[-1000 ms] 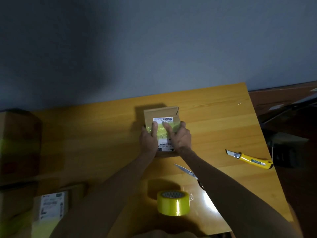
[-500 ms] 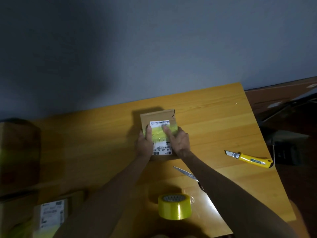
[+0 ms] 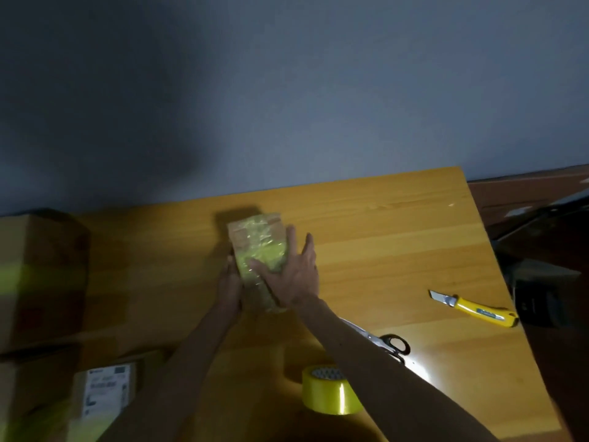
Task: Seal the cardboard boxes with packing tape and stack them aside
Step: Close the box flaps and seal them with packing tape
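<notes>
Tape roll: the yellow packing tape roll (image 3: 331, 392) lies flat on the table, core upward, nearest the person and in neither hand.
Labelled box: a cardboard box with a white shipping label (image 3: 102, 390) sits at the near left. The yellow-green patch beside it may be tape, but it is too dim to confirm.
Scissors: the scissors (image 3: 393, 346) lie partly under the right forearm, with the handles showing.
Utility knife: the yellow knife (image 3: 475, 309) lies to the right with its blade exposed, well apart from both hands.
Left hand: the left hand (image 3: 229, 283) is against the small box's left side. Blur hides whether its fingers curl round the box, so the grip cannot be told.
Right hand: the right hand (image 3: 294, 272) is flat and splayed, fingers straight. The palm is against the box's right side and the thumb lies across the taped face.
Small box: the small cardboard box (image 3: 258, 247) is mid-table between the two hands. It is motion-blurred and its upper face carries wrinkled yellow tape.
Large boxes: brown cartons (image 3: 41, 275) stand at the far left, and one shows a yellow-green band.
Table: the wooden top (image 3: 382, 231) runs back to a grey wall.
Progress, judged: tape is applied to the small box and both cutting tools are set down, so sealing appears finished or nearly so.
Outstanding, judged: the small box is not yet stacked aside with the cartons at the left.
</notes>
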